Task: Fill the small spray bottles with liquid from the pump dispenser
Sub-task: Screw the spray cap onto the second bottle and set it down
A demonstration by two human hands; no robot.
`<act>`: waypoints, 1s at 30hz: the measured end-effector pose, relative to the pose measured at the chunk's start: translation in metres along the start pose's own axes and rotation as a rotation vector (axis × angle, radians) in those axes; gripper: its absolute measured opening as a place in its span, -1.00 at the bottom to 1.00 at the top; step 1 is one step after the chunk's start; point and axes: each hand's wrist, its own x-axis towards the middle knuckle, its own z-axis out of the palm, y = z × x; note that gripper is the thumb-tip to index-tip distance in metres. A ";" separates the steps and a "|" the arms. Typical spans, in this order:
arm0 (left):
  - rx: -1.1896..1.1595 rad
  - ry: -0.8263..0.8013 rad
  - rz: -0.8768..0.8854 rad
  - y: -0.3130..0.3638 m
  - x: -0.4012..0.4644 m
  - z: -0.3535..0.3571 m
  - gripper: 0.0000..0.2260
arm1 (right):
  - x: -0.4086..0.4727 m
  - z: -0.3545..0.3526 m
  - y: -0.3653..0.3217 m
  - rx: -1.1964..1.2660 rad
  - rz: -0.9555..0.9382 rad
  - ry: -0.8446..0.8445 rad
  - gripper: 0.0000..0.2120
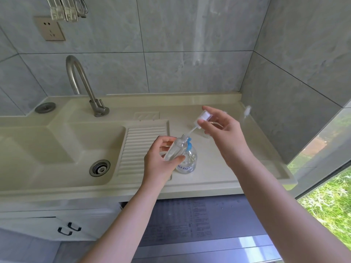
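Clear plastic is showing between the fingers of the left hand [161,164], which is curling closed around a small spray bottle [175,149], thumb on the near side and fingers wrapping the far side; the bottle is tilting, its open threaded neck pointing up and away toward the right hand [222,133]. That right hand is hovering just above and beyond the bottle's mouth, its thumb and forefinger pinching the white spray cap [202,119] while the other fingers are spreading loosely open; the cap's thin dip tube [190,132] is angling down, its tip sitting at the bottle's neck. Directly behind the left hand, and partly hidden by the held bottle, the pump dispenser [187,162] is standing on the surface [224,173], a clear rounded bottle with a blue pump top and blue lettering. Another clear item is lying on the surface beyond the right hand, too hidden to identify. To the left of the left hand a ribbed drainboard [140,147] is sloping into a cream sink [62,149] with a metal drain [99,168], and a curved steel faucet [83,86] is rising behind it. Grey marbled tiles are covering the walls, and a wall socket [50,28] is sitting high on the left.
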 end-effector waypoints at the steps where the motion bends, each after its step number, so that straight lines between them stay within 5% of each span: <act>1: -0.008 -0.004 -0.004 0.001 0.000 0.001 -0.57 | -0.001 0.002 0.000 -0.033 -0.029 -0.006 -0.67; 22: -0.132 -0.220 -0.033 0.011 0.001 -0.003 -0.62 | 0.006 -0.012 -0.015 -0.315 -0.101 -0.445 -0.59; 27: -0.146 -0.199 -0.003 0.012 0.001 -0.002 -0.60 | 0.011 -0.006 -0.025 -0.489 -0.099 -0.313 -0.77; 30: -0.161 -0.192 0.016 0.013 0.000 0.000 -0.57 | 0.007 0.004 -0.029 -0.684 -0.119 -0.169 -0.58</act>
